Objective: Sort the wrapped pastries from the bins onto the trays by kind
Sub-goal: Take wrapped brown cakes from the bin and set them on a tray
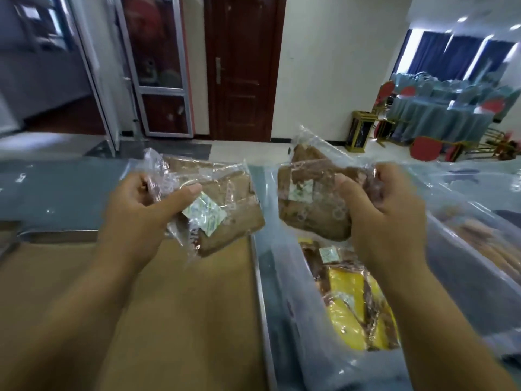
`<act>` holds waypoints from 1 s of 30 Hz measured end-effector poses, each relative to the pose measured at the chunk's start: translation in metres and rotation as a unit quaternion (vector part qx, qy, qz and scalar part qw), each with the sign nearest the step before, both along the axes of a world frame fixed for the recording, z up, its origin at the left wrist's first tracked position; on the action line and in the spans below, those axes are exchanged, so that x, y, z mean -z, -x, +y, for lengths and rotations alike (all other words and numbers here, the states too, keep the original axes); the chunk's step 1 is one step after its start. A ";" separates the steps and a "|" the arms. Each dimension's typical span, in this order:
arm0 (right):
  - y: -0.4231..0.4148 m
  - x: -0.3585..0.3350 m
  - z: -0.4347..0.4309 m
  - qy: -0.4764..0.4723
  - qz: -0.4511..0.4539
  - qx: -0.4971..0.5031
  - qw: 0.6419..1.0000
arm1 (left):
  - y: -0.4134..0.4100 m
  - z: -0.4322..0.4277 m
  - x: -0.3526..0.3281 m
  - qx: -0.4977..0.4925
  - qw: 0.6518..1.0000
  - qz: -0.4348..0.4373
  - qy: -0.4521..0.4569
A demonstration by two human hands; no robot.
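Pastry L (234, 215) gripped in L hand (138, 213), pastry R (310, 218) gripped in R hand (389, 218) (thumbs atop).

Two hands show, the left hand (138, 210) and the right hand (386, 215). They hold two brown pastries at mid-frame, the left pastry (225, 204) and the right pastry (310, 213). One tray (197, 306) fills the lower left and two clear bins stand at right, the near bin (284, 277) and the far bin (479, 249); the yellow pastries (346, 314) are too blurred to count.
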State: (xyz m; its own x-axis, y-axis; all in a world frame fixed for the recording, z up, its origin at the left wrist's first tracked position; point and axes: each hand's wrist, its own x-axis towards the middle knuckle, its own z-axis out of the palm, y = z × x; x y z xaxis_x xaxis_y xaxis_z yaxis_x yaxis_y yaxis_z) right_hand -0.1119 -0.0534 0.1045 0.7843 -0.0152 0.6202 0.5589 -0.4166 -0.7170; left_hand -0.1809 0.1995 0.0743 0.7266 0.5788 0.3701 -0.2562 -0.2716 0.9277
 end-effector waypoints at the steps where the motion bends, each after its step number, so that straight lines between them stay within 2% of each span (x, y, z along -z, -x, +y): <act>1: 0.007 0.000 0.017 -0.009 0.001 -0.009 1.000 | 0.008 0.017 0.005 -0.002 1.000 0.008 0.003; 6: 0.034 0.019 0.095 0.020 0.042 -0.056 0.997 | 0.039 0.097 0.046 -0.009 0.997 0.070 0.036; 10: 0.039 0.057 0.140 0.107 0.124 -0.063 0.984 | 0.044 0.131 0.084 -0.029 0.993 0.116 0.011; 14: 0.017 0.104 0.163 0.205 0.197 -0.031 0.958 | 0.027 0.138 0.125 -0.009 0.985 0.174 0.007; 18: -0.016 0.147 0.177 0.229 0.249 0.018 0.941 | -0.006 0.134 0.157 0.018 0.976 0.215 -0.018; 21: -0.043 0.176 0.186 0.189 0.290 0.038 0.937 | -0.038 0.127 0.169 -0.004 0.966 0.241 -0.094; 25: -0.074 0.206 0.195 0.073 0.302 0.071 0.948 | -0.079 0.113 0.181 -0.046 0.967 0.191 -0.159; 28: -0.092 0.227 0.197 -0.005 0.354 0.043 0.934 | -0.107 0.103 0.198 -0.001 0.965 0.215 -0.150; 30: -0.099 0.240 0.196 0.001 0.387 0.025 0.922 | -0.121 0.097 0.214 0.047 0.947 0.272 -0.162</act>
